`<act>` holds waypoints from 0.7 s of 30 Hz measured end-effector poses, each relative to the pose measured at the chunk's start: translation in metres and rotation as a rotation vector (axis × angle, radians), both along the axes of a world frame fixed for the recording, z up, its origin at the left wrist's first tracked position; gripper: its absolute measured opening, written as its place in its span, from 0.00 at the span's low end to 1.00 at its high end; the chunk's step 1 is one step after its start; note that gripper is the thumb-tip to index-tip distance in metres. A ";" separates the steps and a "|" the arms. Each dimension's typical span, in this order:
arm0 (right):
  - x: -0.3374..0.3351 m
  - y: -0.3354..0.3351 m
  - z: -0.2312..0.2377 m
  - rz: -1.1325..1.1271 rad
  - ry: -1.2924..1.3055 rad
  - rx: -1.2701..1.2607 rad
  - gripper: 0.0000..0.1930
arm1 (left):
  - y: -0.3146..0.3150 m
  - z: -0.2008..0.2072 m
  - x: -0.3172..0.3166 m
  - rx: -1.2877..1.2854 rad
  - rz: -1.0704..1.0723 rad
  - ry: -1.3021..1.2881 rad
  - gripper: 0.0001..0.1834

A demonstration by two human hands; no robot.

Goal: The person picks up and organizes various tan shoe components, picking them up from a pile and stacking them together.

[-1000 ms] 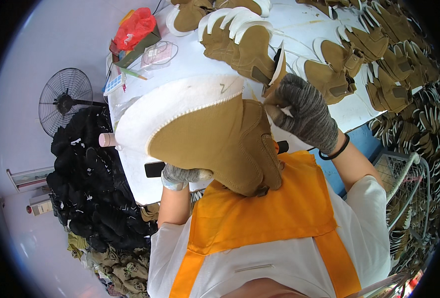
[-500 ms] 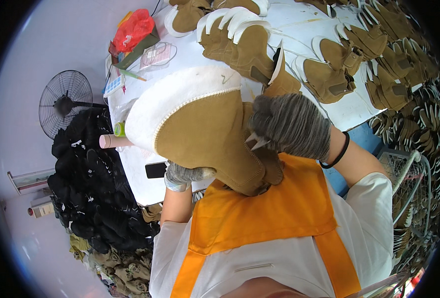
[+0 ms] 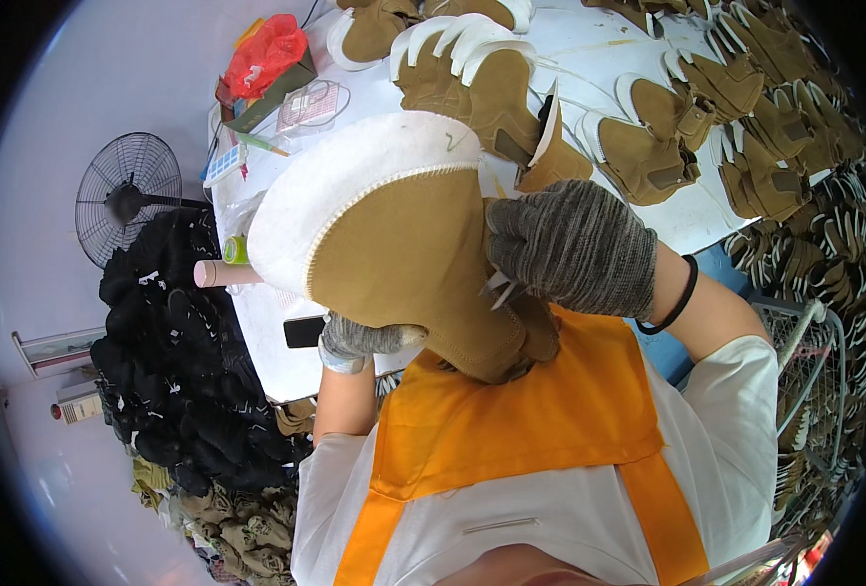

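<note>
A large brown suede shoe upper (image 3: 394, 244) with a wide white edge hangs in front of my chest, tilted, its white rim toward the far left. My left hand (image 3: 366, 337), in a grey knit glove, grips its lower left side with the thumb on the suede. On the other side, my gloved right hand (image 3: 579, 244) is closed, its fingertips against the upper. Two pointed metal blades of small thread snips (image 3: 497, 290) stick out below those fingers; their handle is hidden in the palm. A loose thread lies on the white rim.
More brown uppers (image 3: 648, 146) stand in rows on the white table (image 3: 687, 220). At its left are a black phone (image 3: 304, 333), a pink bottle (image 3: 223, 274), a calculator (image 3: 225, 166) and a box with a red bag (image 3: 269, 59). A fan (image 3: 128, 200) stands above black piles (image 3: 198, 391); a wire cart (image 3: 794, 337) is at right.
The upper has risen slightly and its white rim has tipped farther away. My right hand has turned a little, and the snips' blades point lower. The left hand keeps its grip.
</note>
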State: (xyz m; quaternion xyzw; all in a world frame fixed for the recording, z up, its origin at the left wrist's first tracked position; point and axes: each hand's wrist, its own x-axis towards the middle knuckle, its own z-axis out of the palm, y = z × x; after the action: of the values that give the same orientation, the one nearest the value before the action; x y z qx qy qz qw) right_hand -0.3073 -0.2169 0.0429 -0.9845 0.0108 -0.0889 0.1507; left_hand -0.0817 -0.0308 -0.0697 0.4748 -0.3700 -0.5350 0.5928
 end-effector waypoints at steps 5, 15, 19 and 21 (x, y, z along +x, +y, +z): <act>-0.007 -0.029 -0.027 -0.247 -0.336 0.176 0.13 | 0.008 -0.008 0.002 -0.003 0.073 0.011 0.46; -0.002 -0.023 -0.062 -0.358 0.019 1.185 0.24 | 0.014 -0.034 -0.011 0.124 0.433 0.535 0.47; -0.008 -0.015 -0.057 -0.282 -0.041 1.479 0.26 | -0.005 -0.045 -0.015 -0.252 0.050 0.323 0.42; -0.009 -0.010 -0.050 -0.302 -0.108 1.487 0.24 | -0.015 -0.044 -0.015 -0.106 0.015 0.439 0.41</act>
State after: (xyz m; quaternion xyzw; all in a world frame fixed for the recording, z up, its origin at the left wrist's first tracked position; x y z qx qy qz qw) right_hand -0.3167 -0.2270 -0.0075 -0.6059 0.1951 -0.1259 0.7609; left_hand -0.0970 -0.0453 -0.1136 0.3179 -0.2563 -0.6007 0.6873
